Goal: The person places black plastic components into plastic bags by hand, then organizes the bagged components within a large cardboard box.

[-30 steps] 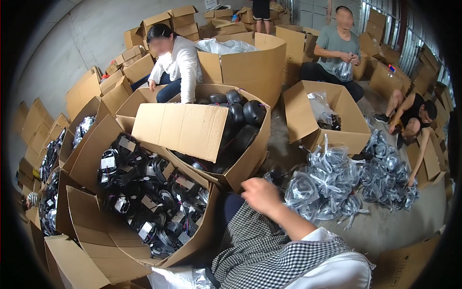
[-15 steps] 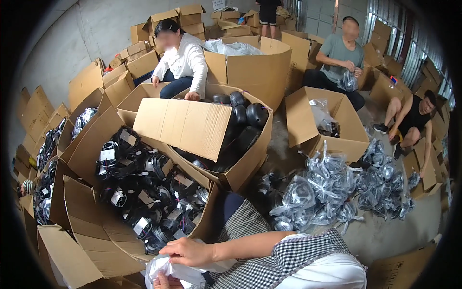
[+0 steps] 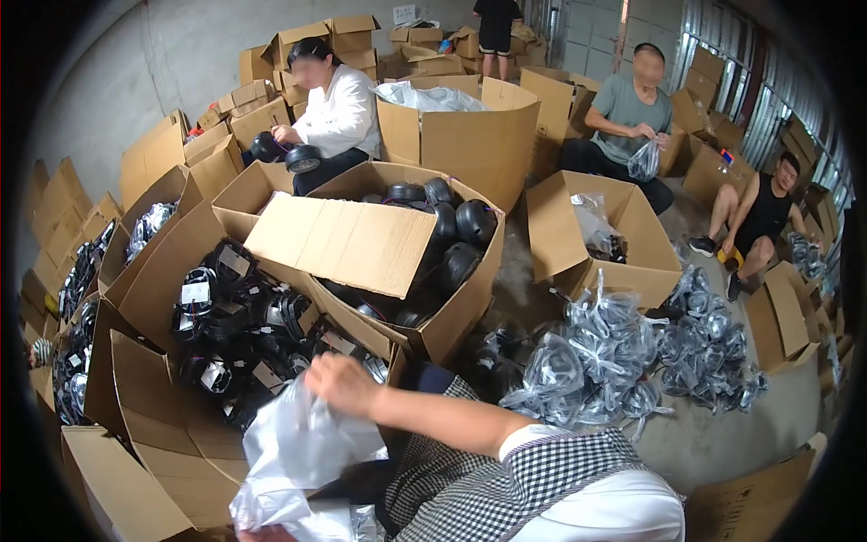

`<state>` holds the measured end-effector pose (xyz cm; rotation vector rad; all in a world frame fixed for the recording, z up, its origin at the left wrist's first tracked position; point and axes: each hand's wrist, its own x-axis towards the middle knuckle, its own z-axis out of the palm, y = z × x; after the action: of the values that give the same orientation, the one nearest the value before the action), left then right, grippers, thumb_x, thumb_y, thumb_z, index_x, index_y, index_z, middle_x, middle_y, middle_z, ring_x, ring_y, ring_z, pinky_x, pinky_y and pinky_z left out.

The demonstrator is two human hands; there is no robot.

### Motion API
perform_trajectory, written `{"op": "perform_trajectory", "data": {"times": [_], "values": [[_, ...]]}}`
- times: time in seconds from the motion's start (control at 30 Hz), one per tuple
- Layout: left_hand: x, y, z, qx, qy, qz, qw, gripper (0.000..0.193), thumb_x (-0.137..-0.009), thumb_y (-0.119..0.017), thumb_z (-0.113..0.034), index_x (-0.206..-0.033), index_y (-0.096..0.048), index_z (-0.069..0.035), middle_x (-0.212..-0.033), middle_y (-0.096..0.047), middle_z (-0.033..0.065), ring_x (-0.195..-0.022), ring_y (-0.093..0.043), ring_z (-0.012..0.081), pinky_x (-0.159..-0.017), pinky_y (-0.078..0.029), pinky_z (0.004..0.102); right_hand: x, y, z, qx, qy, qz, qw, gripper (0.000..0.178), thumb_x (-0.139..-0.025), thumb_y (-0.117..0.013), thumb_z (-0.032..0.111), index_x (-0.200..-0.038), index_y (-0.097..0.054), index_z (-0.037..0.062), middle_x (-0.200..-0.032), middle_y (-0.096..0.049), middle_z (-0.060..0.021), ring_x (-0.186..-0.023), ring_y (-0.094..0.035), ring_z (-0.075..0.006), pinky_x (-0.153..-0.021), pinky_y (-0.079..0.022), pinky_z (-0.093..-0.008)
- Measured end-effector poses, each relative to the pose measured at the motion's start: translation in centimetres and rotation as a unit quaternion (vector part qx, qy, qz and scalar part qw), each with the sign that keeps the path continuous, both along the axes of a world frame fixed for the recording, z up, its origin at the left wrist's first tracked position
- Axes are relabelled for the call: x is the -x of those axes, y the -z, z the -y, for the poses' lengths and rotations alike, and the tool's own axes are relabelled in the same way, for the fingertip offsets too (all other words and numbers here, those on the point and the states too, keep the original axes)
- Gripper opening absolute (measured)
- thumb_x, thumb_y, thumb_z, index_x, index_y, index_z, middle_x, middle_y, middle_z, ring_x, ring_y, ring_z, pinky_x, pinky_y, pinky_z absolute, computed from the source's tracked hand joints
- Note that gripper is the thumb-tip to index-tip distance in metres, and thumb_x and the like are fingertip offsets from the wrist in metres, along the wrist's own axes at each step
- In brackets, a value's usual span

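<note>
"What do your hands have?"

"Your right hand (image 3: 343,384) is closed on the top of a whitish plastic bag (image 3: 302,438), gripping it in a bunch. The bag hangs in front of your checkered apron (image 3: 551,465), over the near side of the carton (image 3: 158,420) at your left."

"And your left hand (image 3: 265,534)?"

"It sits at the bottom edge of the view, against the bag's lower end. Most of it is cut off, so you cannot tell whether its fingers are closed. More plastic (image 3: 339,524) lies just beside it."

"What is in that carton near you?"

"Black parts (image 3: 230,321) with white labels, in a loose heap. Just beyond stands another carton (image 3: 470,316) of rounded black shells (image 3: 476,223), with a cardboard flap (image 3: 339,244) slanting across its top."

"And to your right?"

"A pile of parts in clear bags (image 3: 601,348) rests on the floor (image 3: 695,443), near an open box (image 3: 646,271). Past that box, a co-worker in a grey-green shirt (image 3: 623,122) holds a clear bag (image 3: 644,161); across from you, one in white (image 3: 348,113) holds black parts."
</note>
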<state>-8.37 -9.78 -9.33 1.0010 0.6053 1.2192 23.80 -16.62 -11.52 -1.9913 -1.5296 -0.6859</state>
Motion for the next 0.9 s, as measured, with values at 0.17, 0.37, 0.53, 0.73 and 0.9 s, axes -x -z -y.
{"op": "perform_trajectory", "data": {"times": [0.17, 0.37, 0.53, 0.73, 0.9], "values": [[1.4, -1.2, -0.2, -0.05, -0.051, -0.081, 0.994, 0.029, -0.094, -0.055, -0.015, -0.115, -0.059, 0.005, -0.11, -0.062, 0.0157, -0.098, -0.059, 0.0229, -0.086, -0.048, 0.0341, 1.5, -5.6, -0.5, -0.057, 0.036, -0.076, 0.995, 0.012, -0.077, -0.065, 0.017, -0.081, -0.064, 0.0063, -0.084, -0.058, -0.0082, -0.083, -0.057, -0.0249, -0.071, -0.047, -0.0365], [-4.7, -0.6, 3.5, 0.144, 0.174, -0.058, 0.972, 0.026, -0.093, -0.059, -0.023, -0.112, -0.058, -0.005, -0.106, -0.061, 0.0044, -0.095, -0.059, 0.0144, -0.085, -0.047, 0.0328, 10.5, -8.4, 3.2, 0.069, -0.313, -0.258, 0.912, 0.026, -0.081, -0.066, 0.031, -0.079, -0.063, 0.0052, -0.075, -0.059, -0.0097, -0.072, -0.061, -0.0277, -0.063, -0.05, -0.0391], [-5.6, -0.8, 1.6, 0.264, 0.092, 0.183, 0.943, 0.043, -0.094, -0.053, -0.036, -0.124, -0.052, -0.004, -0.118, -0.06, 0.0118, -0.109, -0.057, 0.0257, -0.095, -0.046, 0.0409, 6.0, -4.7, 2.9, 0.078, -0.154, -0.263, 0.949, 0.015, -0.081, -0.061, 0.017, -0.072, -0.062, 0.0041, -0.075, -0.061, -0.0106, -0.071, -0.062, -0.0286, -0.062, -0.051, -0.0399], [-3.5, -2.8, -2.3, 0.174, 0.106, 0.048, 0.978, 0.03, -0.101, -0.043, -0.037, -0.086, -0.052, -0.011, -0.067, -0.048, -0.0028, -0.054, -0.043, 0.0069, -0.05, -0.038, 0.022, 1.5, -3.5, 2.8, 0.199, -0.042, -0.129, 0.971, 0.049, -0.074, -0.072, 0.023, -0.116, -0.059, 0.0018, -0.114, -0.058, -0.0161, -0.105, -0.057, -0.0317, -0.086, -0.048, -0.0441], [-11.0, -6.1, -5.3, -0.274, 0.386, -0.378, 0.795, 0.022, -0.084, -0.069, -0.025, -0.089, -0.056, -0.008, -0.076, -0.057, 0.004, -0.071, -0.057, 0.0158, -0.061, -0.046, 0.0286, 3.3, -5.6, -1.8, 0.131, -0.279, -0.202, 0.93, 0.054, -0.069, -0.073, 0.016, -0.119, -0.058, 0.0045, -0.114, -0.059, -0.0154, -0.095, -0.061, -0.0301, -0.082, -0.051, -0.0409]]}}
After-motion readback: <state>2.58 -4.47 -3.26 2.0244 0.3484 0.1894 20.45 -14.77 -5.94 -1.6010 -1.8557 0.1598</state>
